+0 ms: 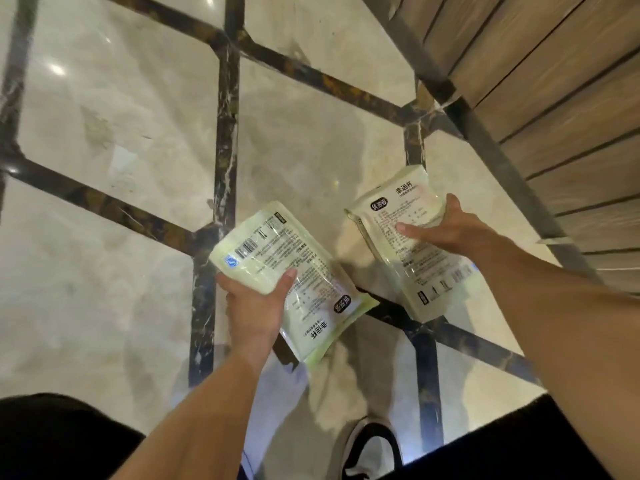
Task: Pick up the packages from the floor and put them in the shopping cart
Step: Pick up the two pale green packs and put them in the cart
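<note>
My left hand grips a pale green package with black print and a barcode, thumb on top, held above the floor at the centre. My right hand grips a second pale green package of the same kind, thumb across its printed face, a little higher and to the right. Both packages are lifted off the marble floor. No shopping cart is in view.
The cream marble floor has dark inlaid strips crossing it. A wood-panelled wall or counter front with a dark base runs along the upper right. My shoe and dark clothing show at the bottom.
</note>
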Action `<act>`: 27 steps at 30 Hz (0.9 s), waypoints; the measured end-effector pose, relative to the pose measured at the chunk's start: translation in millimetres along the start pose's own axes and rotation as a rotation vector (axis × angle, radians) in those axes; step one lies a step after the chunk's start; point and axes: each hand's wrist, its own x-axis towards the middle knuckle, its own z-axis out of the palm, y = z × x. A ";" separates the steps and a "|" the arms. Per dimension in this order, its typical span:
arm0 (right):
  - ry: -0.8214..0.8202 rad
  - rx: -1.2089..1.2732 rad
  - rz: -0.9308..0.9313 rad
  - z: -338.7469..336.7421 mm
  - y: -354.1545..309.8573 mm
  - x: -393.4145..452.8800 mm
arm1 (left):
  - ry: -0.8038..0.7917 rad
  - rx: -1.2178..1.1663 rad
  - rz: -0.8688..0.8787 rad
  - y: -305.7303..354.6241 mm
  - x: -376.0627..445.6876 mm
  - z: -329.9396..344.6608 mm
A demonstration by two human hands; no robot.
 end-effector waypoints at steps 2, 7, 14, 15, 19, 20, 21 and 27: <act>-0.018 0.032 -0.002 4.2 -6.7 -2.6 | -0.045 -0.075 -0.034 7.2 3.7 2.8; 0.022 0.008 -0.022 11.9 -28.4 -4.1 | -0.093 -0.032 0.043 25.3 5.4 6.4; 0.095 0.114 -0.149 22.2 -64.5 -16.3 | -0.044 0.020 0.022 29.3 6.3 -3.4; 0.120 0.124 -0.151 22.9 -67.2 -20.8 | -0.034 0.013 0.015 26.5 7.8 -5.9; 0.217 0.191 -0.103 29.3 -63.4 -48.3 | -0.010 -0.033 0.002 29.3 -24.6 -23.2; 0.236 0.208 -0.088 31.9 -60.4 -58.9 | 0.000 -0.050 0.003 31.7 -40.9 -29.4; 0.247 0.220 -0.070 33.8 -57.8 -71.6 | 0.007 -0.070 0.011 33.6 -56.9 -35.9; 0.231 0.330 -0.048 5.2 -47.1 -175.2 | 0.027 -0.110 0.065 57.7 -154.3 -107.4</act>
